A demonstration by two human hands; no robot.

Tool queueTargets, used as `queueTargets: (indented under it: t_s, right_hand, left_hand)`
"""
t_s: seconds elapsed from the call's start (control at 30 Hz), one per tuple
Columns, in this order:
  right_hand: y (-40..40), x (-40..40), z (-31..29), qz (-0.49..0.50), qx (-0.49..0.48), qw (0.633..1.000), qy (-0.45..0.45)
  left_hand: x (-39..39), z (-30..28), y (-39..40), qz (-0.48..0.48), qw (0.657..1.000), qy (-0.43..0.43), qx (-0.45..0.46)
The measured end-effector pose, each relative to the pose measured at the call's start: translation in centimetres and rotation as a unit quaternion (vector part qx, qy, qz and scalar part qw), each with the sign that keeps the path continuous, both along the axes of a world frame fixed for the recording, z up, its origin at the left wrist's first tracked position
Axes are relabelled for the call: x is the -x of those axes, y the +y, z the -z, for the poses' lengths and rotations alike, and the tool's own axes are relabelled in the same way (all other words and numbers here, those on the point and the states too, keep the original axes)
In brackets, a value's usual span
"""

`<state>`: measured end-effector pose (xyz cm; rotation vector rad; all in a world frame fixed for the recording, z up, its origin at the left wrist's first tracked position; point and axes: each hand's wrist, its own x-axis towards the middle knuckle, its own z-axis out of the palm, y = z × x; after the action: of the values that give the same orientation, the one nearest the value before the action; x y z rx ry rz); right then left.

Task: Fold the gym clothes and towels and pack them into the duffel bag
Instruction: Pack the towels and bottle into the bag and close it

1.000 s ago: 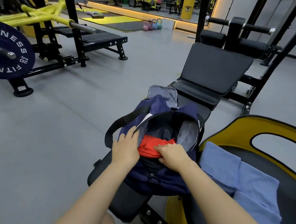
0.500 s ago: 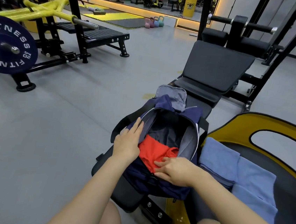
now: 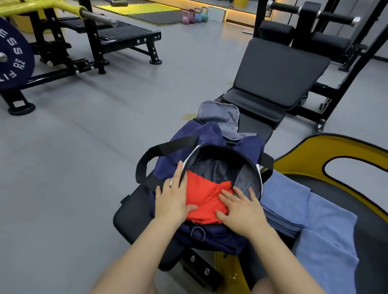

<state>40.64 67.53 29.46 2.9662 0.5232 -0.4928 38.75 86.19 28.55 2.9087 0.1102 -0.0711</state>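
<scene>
Both hands lie flat with fingers spread, the left hand and right hand pressing the soft red garment down inside the open mouth of the navy duffel bag. The bag, grey-lined with black webbing straps, sits on a padded black bench. Just right of the bag lie folded blue towels on a yellow-rimmed black seat, with smooth grey gym floor to its left.

Navy duffel bag is matt woven cloth (grey lining), the red garment smooth fabric, the blue towel soft terry, the desk padded matt black vinyl.
</scene>
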Motion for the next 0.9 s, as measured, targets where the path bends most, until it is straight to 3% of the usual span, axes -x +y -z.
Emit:
queueTargets:
  t_s: [0.13,0.23,0.37,0.43,0.53,0.67,0.77,0.83,0.9]
  right_hand:
    - [-0.4,0.3,1.2,0.039,0.044,0.997,0.057]
    - [-0.4,1.0,1.8,0.035,0.033,0.998,0.048]
    - [-0.4,1.4,1.5,0.02,-0.076,0.996,-0.052]
    - [-0.6,1.4,0.9,0.032,-0.196,0.967,-0.159]
    - [-1.7,0.4,1.5,0.092,-0.319,0.889,-0.316]
    - [-1.0,-0.6,1.5,0.108,-0.359,0.862,-0.341]
    - [-0.4,-1.1,0.6,0.111,-0.436,0.814,-0.368]
    - [-0.9,-1.4,0.2,0.154,-0.493,0.772,-0.37]
    - [-2.5,-1.8,0.2,0.224,-0.511,0.754,-0.347]
  left_hand:
    - [0.2,1.6,0.8,-0.011,1.0,0.013,0.012]
    - [0.1,1.8,0.9,-0.013,0.999,0.026,0.021]
    - [0.1,1.3,1.0,-0.008,0.999,0.015,0.032]
    - [-0.2,0.7,1.2,-0.009,0.998,0.014,0.057]
    - [-1.1,-0.5,1.4,-0.013,0.996,0.023,0.083]
    - [-2.5,-2.1,0.7,0.003,1.0,-0.017,0.005]
    - [-4.2,-2.6,-0.7,0.082,0.991,-0.091,-0.053]
    - [-5.1,-2.2,-1.5,0.101,0.988,-0.106,-0.057]
    - [-5.7,-1.6,-1.4,0.077,0.989,-0.114,-0.046]
